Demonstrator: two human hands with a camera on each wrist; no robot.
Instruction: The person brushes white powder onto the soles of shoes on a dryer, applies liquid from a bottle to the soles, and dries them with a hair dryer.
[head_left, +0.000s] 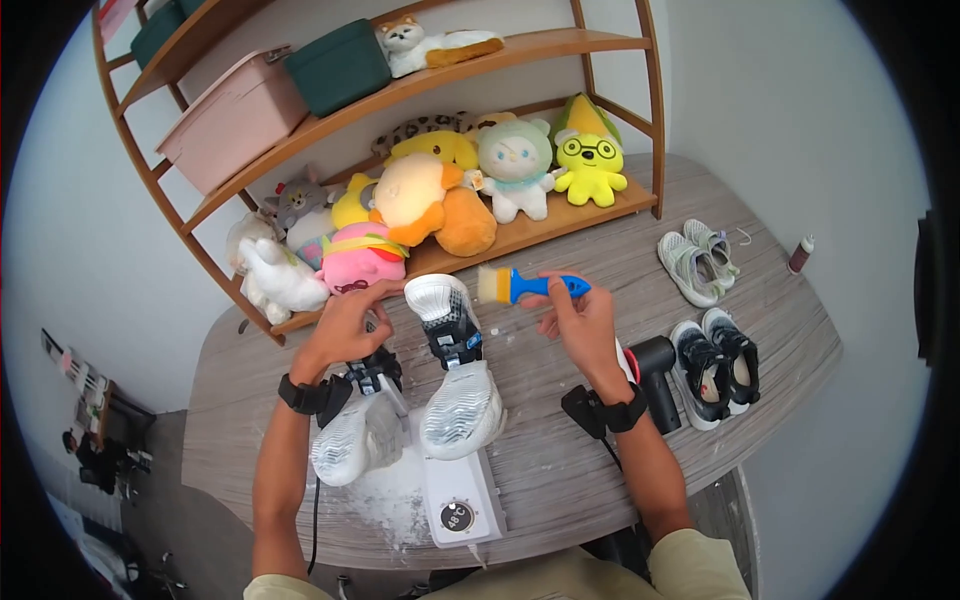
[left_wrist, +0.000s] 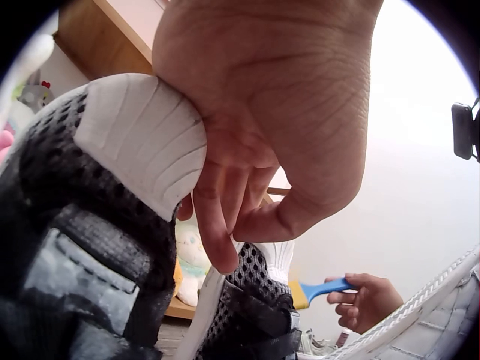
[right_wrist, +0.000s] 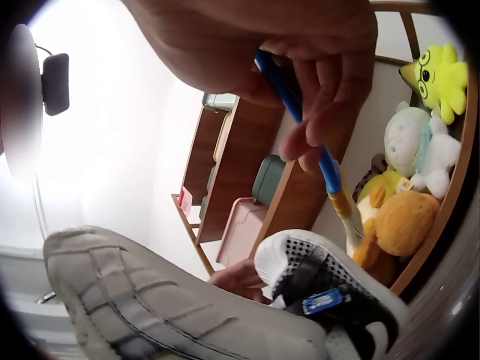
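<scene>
My right hand holds a brush by its blue handle, pale bristles pointing left toward a black mesh shoe with a white end. My left hand hangs over a second black shoe, partly covering it. In the left wrist view its loosely bent fingers hang beside that shoe's white ribbed end, with nothing gripped. Nearer my body, white shoes show their wavy-treaded soles. They stand at a white device whose round dial reads 48°C.
White residue lies around the device. To the right are a black hair dryer, dark shoes, light shoes and a small bottle. A wooden shelf with plush toys and bins borders the back.
</scene>
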